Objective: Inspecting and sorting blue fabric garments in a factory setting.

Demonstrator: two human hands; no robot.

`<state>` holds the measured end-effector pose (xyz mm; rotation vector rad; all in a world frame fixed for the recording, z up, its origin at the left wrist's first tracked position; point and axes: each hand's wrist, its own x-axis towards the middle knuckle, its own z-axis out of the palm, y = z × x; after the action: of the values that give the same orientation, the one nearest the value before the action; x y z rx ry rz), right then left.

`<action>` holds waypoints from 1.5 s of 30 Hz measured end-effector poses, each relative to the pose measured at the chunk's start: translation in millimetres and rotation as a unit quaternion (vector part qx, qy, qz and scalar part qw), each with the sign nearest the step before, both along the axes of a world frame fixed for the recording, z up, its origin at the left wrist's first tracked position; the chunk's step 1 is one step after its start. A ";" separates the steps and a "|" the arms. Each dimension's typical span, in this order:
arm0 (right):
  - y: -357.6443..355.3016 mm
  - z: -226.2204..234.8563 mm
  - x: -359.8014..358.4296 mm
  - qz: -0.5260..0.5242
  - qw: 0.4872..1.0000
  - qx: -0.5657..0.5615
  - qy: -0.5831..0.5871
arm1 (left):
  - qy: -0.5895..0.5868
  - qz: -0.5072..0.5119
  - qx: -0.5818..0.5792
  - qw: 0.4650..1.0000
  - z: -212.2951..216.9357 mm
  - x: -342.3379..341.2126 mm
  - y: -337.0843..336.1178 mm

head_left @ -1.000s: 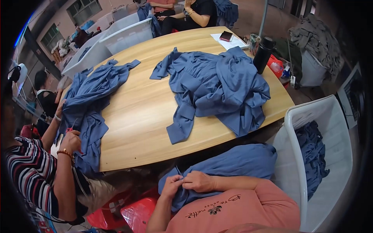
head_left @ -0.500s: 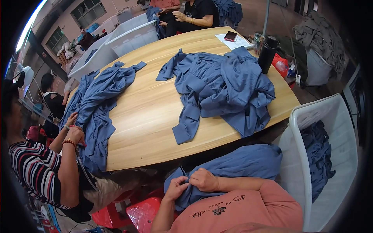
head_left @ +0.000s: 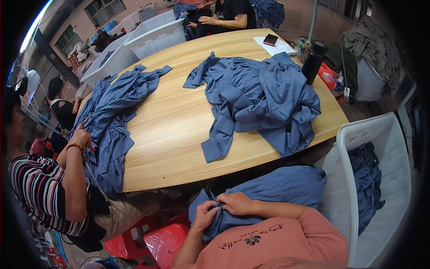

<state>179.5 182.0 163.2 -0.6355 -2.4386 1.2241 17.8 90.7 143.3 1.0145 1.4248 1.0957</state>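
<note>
Pinching a fold of the blue garment (head_left: 282, 184), the left hand (head_left: 205, 214) keeps its fingertips together close beside the right hand (head_left: 237, 203), which also grips the cloth; its fingers, curled into a fist half a second ago, now reach out flatter over the fold. The garment remains on the person's lap, below the worktop (head_left: 165, 139). Just left is a red stool (head_left: 166, 244); to the right, a white bin (head_left: 395, 193) holds blue cloth (head_left: 366, 179). Across the worktop's left edge, a co-worker's hands (head_left: 82, 136) have drawn closer together at a second garment (head_left: 109, 121). Farther off, the rumpled blue heap (head_left: 264, 98) lies unchanged, near a black flask (head_left: 314, 62).
</note>
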 end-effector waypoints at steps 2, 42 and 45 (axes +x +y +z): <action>1.7 -5.7 0.9 -0.001 1.000 -0.021 -0.020 | 0.039 0.016 0.006 0.999 -4.6 3.6 -1.3; 6.8 12.1 -39.0 0.116 0.944 0.307 0.047 | 0.198 0.072 0.048 0.976 -17.5 -40.7 3.2; 1.1 -1.5 -46.2 0.139 0.942 0.305 0.002 | 0.128 0.081 0.009 0.988 -17.9 -39.4 1.3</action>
<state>133.3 183.0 161.7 -0.1126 -2.7580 0.4785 -21.6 92.0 125.5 1.0976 1.7303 1.1273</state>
